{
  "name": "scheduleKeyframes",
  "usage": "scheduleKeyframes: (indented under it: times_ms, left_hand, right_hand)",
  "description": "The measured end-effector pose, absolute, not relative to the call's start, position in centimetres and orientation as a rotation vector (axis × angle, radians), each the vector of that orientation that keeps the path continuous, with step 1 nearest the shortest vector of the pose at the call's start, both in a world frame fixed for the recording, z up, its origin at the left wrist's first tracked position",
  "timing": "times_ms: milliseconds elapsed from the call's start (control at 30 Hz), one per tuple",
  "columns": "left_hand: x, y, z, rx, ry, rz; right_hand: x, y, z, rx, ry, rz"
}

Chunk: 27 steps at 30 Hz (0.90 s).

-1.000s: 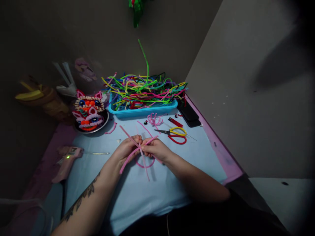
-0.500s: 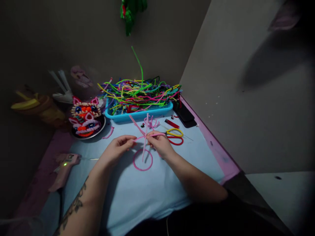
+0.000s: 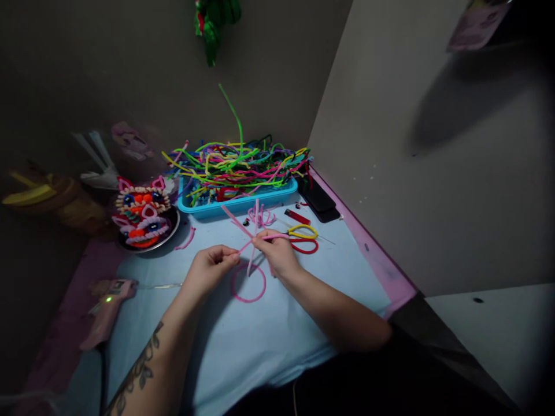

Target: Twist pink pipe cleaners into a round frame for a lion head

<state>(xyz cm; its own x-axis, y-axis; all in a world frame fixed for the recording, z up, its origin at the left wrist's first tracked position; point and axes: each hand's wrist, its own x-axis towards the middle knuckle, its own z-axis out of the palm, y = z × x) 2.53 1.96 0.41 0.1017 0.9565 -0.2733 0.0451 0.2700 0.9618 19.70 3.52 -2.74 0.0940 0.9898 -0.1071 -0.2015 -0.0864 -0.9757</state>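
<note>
Several pink pipe cleaners (image 3: 237, 221) cross in a star shape between my hands, raised above the table. My right hand (image 3: 277, 252) pinches them where they cross. With thumb and forefinger, my left hand (image 3: 213, 267) grips the end of one pipe cleaner that points left. Just below the hands, a pink pipe cleaner ring (image 3: 248, 300) lies flat on the light blue cloth (image 3: 277, 332). Scissors (image 3: 304, 247) with one yellow and one red handle lie right beyond my right hand. A loose curled bunch of pink pieces (image 3: 262, 216) sits behind the crossing.
A blue tray (image 3: 243, 204) heaped with coloured pipe cleaners stands at the back. A bowl (image 3: 173, 230) with animal-face pipe cleaner pieces is at left, near a pink glue gun (image 3: 113, 306) with a lit green light. A red lighter (image 3: 297, 216) and black phone (image 3: 321, 202) lie at right.
My left hand has drawn slightly down and outward along its pipe cleaner. My right hand keeps its pinch. The whole view has shifted a little as the head turned.
</note>
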Motion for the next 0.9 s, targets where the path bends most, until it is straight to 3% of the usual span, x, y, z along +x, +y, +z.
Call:
scheduleKeyframes:
  times_ms: [333,500,567,700,800,900]
  left_hand:
    - [1.6,2.6,1.2,1.028,1.205,1.038]
    - [3.0,2.3,0.1,0.975,1.223,1.082]
    - [3.0,2.2,-0.1,0.957,1.249,1.172]
    - [3.0,1.8,0.4,0.909,1.205,1.077]
    - [3.4,1.1,1.3,0.795,0.916,0.850]
    - [3.5,0.7,1.9,0.697,0.622,0.819]
  right_hand:
    - [20.7,4.6,-1.3,-1.065,-0.607,1.480]
    - [19.7,3.7,-1.4,-1.009,-0.709,1.517]
    - [19.9,3.4,-1.3,-1.041,-0.841,1.319]
    - [21.2,3.1,-1.0,-1.101,-1.205,0.581]
    - [22.2,2.6,-0.9,-0.954,-1.520,0.145]
    - [22.5,2.2,-0.9,-0.746,-1.783,-0.074]
